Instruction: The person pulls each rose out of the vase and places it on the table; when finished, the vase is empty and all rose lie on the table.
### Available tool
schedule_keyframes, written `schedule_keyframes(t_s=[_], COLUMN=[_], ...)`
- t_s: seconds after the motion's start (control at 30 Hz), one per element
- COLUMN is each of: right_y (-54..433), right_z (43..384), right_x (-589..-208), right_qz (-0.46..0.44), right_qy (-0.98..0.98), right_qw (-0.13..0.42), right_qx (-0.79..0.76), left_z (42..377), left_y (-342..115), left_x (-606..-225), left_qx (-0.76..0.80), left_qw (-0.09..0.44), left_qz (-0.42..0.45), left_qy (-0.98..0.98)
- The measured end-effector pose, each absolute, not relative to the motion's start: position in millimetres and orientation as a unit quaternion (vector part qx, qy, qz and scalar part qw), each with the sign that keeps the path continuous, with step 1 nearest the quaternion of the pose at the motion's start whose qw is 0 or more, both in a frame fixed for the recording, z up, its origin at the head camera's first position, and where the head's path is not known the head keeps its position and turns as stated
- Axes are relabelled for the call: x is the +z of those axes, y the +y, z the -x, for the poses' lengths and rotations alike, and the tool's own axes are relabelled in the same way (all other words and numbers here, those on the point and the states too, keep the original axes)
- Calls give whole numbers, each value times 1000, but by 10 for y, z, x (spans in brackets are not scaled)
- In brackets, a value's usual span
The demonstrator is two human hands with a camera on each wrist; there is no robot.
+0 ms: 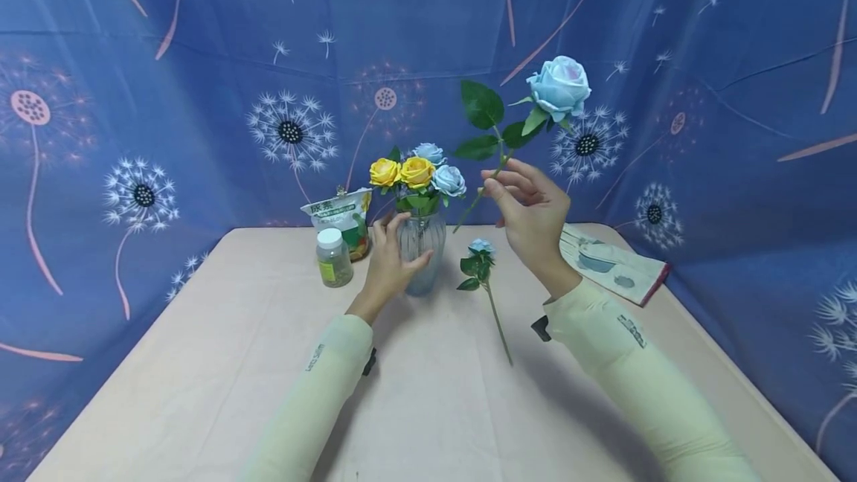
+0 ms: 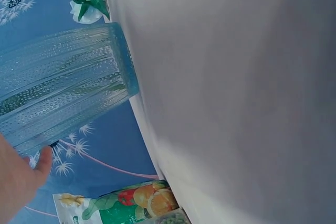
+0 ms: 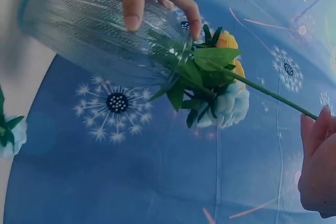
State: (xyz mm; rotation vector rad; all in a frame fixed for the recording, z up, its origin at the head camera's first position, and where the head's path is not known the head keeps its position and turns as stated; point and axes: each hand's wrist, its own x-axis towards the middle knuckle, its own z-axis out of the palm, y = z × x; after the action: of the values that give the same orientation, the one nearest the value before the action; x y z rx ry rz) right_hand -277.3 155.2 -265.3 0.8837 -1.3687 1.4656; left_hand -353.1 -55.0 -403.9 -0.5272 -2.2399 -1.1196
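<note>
A ribbed clear-blue glass vase (image 1: pixel 422 277) stands upright on the table, holding yellow roses (image 1: pixel 416 172) and light-blue roses (image 1: pixel 448 180). My left hand (image 1: pixel 390 262) grips its upper part, thumb across the front and fingers near the rim. To the right of the vase, my right hand (image 1: pixel 535 218) pinches the green stem of a single light-blue rose (image 1: pixel 561 88) raised in the air, bloom pointing up and right. In the right wrist view that stem (image 3: pixel 270 94) passes in front of the vase's flowers. Another blue rose (image 1: pixel 480 262) lies on the table between the hands.
Left of the vase are a white-capped jar (image 1: pixel 334 262) and a printed pouch (image 1: pixel 348 218). A folded patterned cloth-like item (image 1: pixel 619 266) lies at the right back. Behind the pale table (image 1: pixel 221 378) hangs a blue dandelion-print curtain (image 1: pixel 221 117).
</note>
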Motion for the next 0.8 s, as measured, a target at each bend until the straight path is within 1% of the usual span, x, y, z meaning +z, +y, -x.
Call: schedule_keyframes(t_s=[0.2, 0.43, 0.8], right_y=[1766, 2029, 2395], right_z=[2689, 2655, 2701], right_x=[-2777, -2964, -3217], right_qz=[-329, -277, -183], right_qy=[-615, -667, -740], right_qw=[426, 344, 239], right_qx=[576, 601, 602], left_z=[3527, 3526, 3538], left_y=[-555, -548, -548], left_x=[-4034, -4027, -4029], left_qx=[-417, -418, -421], left_qw=[289, 289, 290], left_qz=[201, 203, 203], left_qy=[-838, -837, -835])
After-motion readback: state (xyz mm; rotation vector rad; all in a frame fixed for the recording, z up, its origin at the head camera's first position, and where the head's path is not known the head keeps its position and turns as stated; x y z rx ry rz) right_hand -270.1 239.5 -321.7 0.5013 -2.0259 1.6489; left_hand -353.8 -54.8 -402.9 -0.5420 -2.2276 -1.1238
